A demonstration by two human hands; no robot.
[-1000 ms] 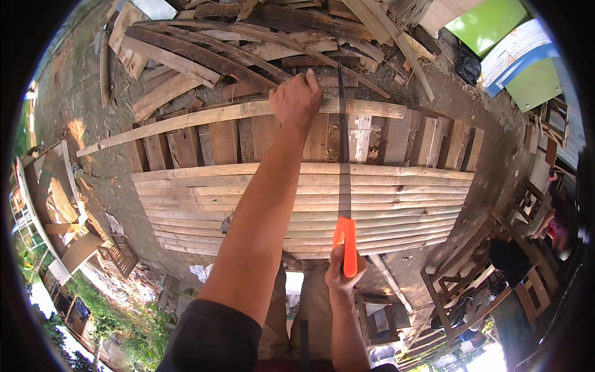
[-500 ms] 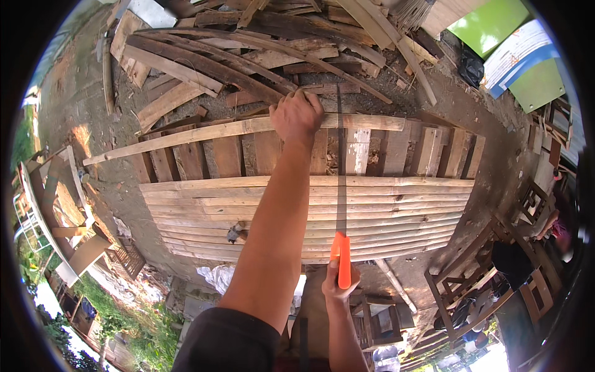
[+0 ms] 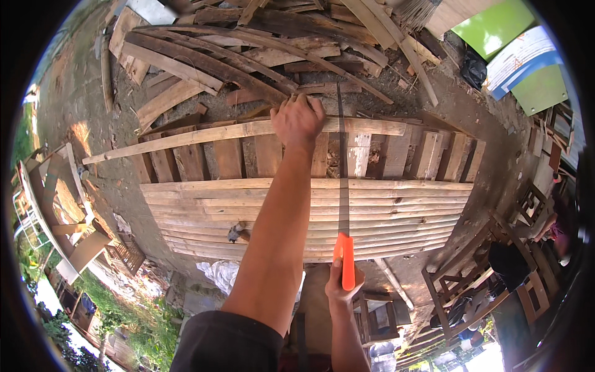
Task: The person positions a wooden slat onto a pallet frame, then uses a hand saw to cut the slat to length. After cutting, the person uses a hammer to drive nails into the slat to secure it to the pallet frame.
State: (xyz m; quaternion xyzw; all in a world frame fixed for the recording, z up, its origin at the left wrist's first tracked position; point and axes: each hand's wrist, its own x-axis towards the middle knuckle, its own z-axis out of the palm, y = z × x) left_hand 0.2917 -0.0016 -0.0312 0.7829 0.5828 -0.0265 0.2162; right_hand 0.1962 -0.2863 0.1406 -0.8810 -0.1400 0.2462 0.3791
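My right hand point(image 3: 343, 286) is wrapped round the orange handle of a handsaw point(image 3: 344, 211). The long dark blade points away from me and crosses a loose bamboo slat point(image 3: 211, 133) near the slat's right end. With the arm stretched out, my left hand point(image 3: 299, 121) grips that same slat just left of the blade. The slat lies slantwise over the far part of a wooden frame, its left end jutting past the frame. Nearer me, several bamboo slats point(image 3: 396, 201) lie side by side on the frame. My left forearm partly hides a hammer point(image 3: 237, 233) resting on them.
Beyond the frame lies a heap of old boards point(image 3: 260, 53). Bare crosspieces point(image 3: 229, 158) show between the loose slat and the laid ones. At the right are wooden frames point(image 3: 446, 288) and a person point(image 3: 558, 226); green and white panels point(image 3: 527, 68) lie far right.
The saw's handle has shifted slightly to the right and nearer me, tilting the blade a little. My left hand stays on the slat, almost unmoved.
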